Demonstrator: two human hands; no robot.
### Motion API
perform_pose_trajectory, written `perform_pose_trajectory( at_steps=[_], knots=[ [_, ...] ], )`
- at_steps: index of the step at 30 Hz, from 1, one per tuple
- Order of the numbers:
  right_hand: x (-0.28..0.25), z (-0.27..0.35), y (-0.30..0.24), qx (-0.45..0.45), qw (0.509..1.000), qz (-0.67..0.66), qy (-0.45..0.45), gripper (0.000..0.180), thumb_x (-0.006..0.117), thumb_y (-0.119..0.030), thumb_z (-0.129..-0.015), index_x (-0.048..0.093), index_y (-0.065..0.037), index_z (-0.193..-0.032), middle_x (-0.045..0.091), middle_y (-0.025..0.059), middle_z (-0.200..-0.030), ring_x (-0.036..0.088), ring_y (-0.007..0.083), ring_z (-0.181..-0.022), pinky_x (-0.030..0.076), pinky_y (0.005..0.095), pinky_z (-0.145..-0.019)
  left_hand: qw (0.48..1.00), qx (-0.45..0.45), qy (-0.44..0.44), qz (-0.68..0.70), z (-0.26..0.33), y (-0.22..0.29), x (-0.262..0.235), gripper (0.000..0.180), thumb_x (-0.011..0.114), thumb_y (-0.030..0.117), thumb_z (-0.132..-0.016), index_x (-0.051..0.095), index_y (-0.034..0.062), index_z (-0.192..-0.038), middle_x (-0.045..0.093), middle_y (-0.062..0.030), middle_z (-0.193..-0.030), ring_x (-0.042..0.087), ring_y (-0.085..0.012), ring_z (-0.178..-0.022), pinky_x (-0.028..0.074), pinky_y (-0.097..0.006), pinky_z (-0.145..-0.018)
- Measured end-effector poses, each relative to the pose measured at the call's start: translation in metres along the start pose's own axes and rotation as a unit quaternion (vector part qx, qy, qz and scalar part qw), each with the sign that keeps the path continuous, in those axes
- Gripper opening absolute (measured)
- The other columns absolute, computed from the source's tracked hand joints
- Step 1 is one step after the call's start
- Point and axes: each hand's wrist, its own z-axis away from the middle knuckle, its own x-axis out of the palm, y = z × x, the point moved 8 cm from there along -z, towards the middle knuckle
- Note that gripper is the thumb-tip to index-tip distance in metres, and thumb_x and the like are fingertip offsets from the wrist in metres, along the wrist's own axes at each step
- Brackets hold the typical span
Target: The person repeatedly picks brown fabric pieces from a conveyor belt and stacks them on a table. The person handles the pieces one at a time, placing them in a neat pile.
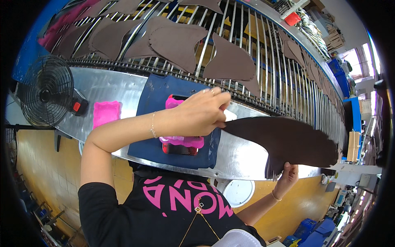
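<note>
My left hand [203, 110] reaches across the metal table, fingers closed in a pinch at the narrow tip of a dark brown, curved cut piece [284, 138]. That piece lies on top of a stack of similar flat pieces, whose layered edges show at the lower side and right end. At the stack's near edge my right hand [289, 173] grips it, with the thumb on top and the other fingers partly hidden. Under my left forearm a pink tray [185, 141] rests on a red and black object [181, 149], both on a folded dark blue cloth [144, 138].
Beyond the table runs a conveyor of metal rods [263, 53] carrying several brown cut pieces [232, 59]. A black fan [46, 92] stands at the left, near a second pink tray [106, 113]. Below the near edge is a white round lid [238, 192].
</note>
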Motion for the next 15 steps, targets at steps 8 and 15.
perform_pose_trajectory(
  at_steps=[8,15],
  knots=[
    [0.027,-0.062,-0.013,-0.008,0.999,-0.038,0.034,0.019,0.060,-0.013,-0.092,0.060,-0.002,-0.107,0.060,-0.0005,-0.086,0.051,0.0047,-0.070,0.043,0.0182,-0.064,0.936,0.161,0.260,-0.175,-0.117,0.018,-0.083,0.003,0.066,0.009,-0.069,0.068,0.0106,-0.068,0.051,-0.0053,-0.099,0.048,-0.0249,-0.096,0.039,-0.038,-0.082],
    [0.195,-0.105,0.000,-0.020,0.987,-0.073,-0.145,0.024,0.056,-0.009,-0.092,0.057,-0.002,-0.115,0.061,0.0025,-0.079,0.047,0.0034,-0.055,0.041,0.0199,-0.051,0.856,0.237,0.216,-0.404,-0.165,0.034,-0.067,0.004,0.066,0.017,-0.065,0.067,0.0148,-0.062,0.053,0.0034,-0.108,0.044,-0.0193,-0.106,0.034,-0.037,-0.087]
  ],
)
